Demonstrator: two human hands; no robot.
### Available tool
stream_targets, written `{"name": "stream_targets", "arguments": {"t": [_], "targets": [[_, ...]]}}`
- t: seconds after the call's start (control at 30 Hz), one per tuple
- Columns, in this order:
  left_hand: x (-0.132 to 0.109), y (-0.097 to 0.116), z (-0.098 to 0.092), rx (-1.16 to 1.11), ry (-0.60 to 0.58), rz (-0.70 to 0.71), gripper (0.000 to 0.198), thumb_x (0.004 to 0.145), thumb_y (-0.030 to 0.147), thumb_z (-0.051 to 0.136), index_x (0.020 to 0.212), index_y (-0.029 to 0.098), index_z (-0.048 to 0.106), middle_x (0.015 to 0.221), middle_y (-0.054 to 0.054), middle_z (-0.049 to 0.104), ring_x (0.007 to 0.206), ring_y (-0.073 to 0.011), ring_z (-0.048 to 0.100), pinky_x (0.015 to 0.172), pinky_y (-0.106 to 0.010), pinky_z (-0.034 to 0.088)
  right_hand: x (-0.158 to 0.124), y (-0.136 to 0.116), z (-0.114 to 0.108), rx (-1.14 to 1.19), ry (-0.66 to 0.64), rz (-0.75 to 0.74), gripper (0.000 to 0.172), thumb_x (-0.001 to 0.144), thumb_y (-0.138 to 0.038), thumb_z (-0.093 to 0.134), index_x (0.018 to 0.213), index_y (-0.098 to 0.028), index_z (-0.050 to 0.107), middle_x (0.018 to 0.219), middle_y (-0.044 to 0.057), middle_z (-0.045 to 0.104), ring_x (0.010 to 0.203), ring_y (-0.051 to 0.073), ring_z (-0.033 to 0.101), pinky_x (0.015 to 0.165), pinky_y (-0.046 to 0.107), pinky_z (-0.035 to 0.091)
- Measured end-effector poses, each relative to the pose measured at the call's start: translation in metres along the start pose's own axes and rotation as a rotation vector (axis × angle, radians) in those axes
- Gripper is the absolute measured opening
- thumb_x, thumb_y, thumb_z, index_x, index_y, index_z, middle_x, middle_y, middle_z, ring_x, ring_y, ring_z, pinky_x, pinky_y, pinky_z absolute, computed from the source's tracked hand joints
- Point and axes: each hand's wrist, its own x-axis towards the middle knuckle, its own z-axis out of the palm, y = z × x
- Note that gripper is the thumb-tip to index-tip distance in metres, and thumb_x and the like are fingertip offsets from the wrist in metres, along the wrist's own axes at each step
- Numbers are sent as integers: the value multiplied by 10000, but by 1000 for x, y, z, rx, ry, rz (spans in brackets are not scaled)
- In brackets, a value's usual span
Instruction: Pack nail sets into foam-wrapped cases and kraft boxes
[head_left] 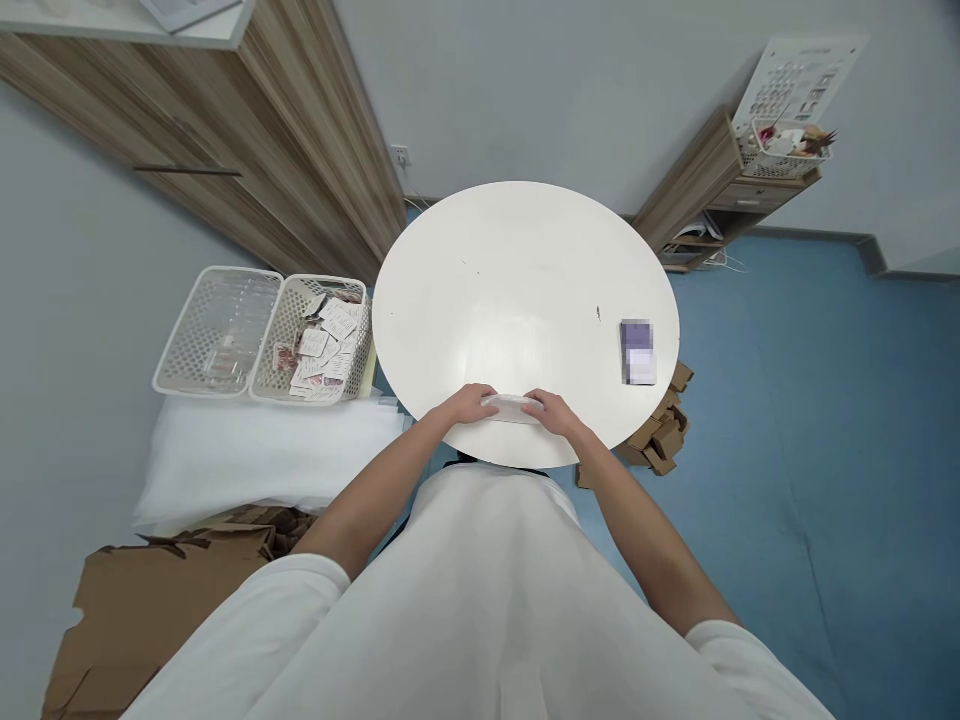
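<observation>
You have both hands at the 6 o'clock edge of the round white table (517,260): your left hand (469,404) holds one end of a whitish translucent piece (512,409), and your right hand (553,411) holds the other end, the thumbs toward each other. Whether this piece is a clear box or a folded film, I cannot tell. The work appears to me at an early stage: the piece is in your grip, and it is not yet put together with any other thing. Farther, at about 3 to 4 o'clock on the table, lies the purple-and-white packet (637,350), blurred and well apart from your hands; it seems to wait its turn. Beyond the table, at 9 o'clock, the nearer mesh basket (363,330) contains many printed cards (330,345), and the farther one contains clear plastic boxes (244,300), so there is probably material for more rounds.
</observation>
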Motion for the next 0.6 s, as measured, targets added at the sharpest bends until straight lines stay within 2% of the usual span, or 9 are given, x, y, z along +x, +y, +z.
{"name": "stream_targets", "arguments": {"t": [0.17, 0.27, 0.33, 0.4, 0.5, 0.57, 0.6], "targets": [[2, -19, -10, -135, 27, -93, 238, 673, 393, 559, 759, 177, 608, 780, -30, 625, 740, -186, 567, 622, -256, 413, 14, 11, -6, 115, 33, 71, 228, 761, -373, 491, 887, -218, 601, 927, 23, 630, 803, 169, 558, 664, 275, 426], [1, -27, -11, -148, 73, -203, 227, 678, 381, 550, 582, 182, 501, 576, 6, 513, 574, -145, 503, 504, -245, 364, 23, 18, -5, 172, 127, 170, 210, 727, -367, 505, 803, -200, 606, 860, 22, 635, 760, 162, 560, 639, 264, 431], [1, -30, -10, -116, 124, -284, 256, 678, 359, 547, 534, 189, 422, 517, 20, 438, 517, -129, 459, 466, -242, 330, 27, 22, -3, 180, 202, 235, 211, 708, -365, 508, 783, -193, 606, 847, 25, 632, 746, 161, 560, 632, 264, 435], [0, -32, -8, -81, 161, -325, 261, 685, 344, 538, 530, 194, 391, 510, 23, 416, 510, -127, 452, 464, -243, 322, 31, 26, 0, 168, 250, 274, 222, 701, -366, 504, 791, -190, 604, 854, 33, 626, 753, 167, 560, 639, 273, 438], [-2, -31, -5, -38, 184, -347, 216, 687, 328, 540, 565, 194, 423, 549, 7, 455, 576, -153, 496, 506, -254, 344, 31, 27, 5, 138, 298, 300, 248, 706, -362, 505, 861, -189, 592, 892, 49, 613, 799, 186, 557, 683, 301, 443], [-5, -28, -2, 33, 244, -364, 129, 683, 307, 549, 679, 191, 491, 651, -19, 527, 676, -184, 536, 563, -267, 377, 28, 25, 8, 68, 377, 259, 317, 725, -357, 498, 986, -189, 559, 956, 68, 595, 858, 203, 551, 733, 330, 444], [-7, -25, 0, 86, 301, -364, 150, 685, 295, 548, 785, 187, 516, 752, -41, 564, 750, -200, 548, 605, -279, 396, 26, 24, 10, 6, 432, 210, 364, 737, -358, 494, 1056, -187, 529, 1007, 84, 579, 906, 217, 541, 767, 351, 437]]}}
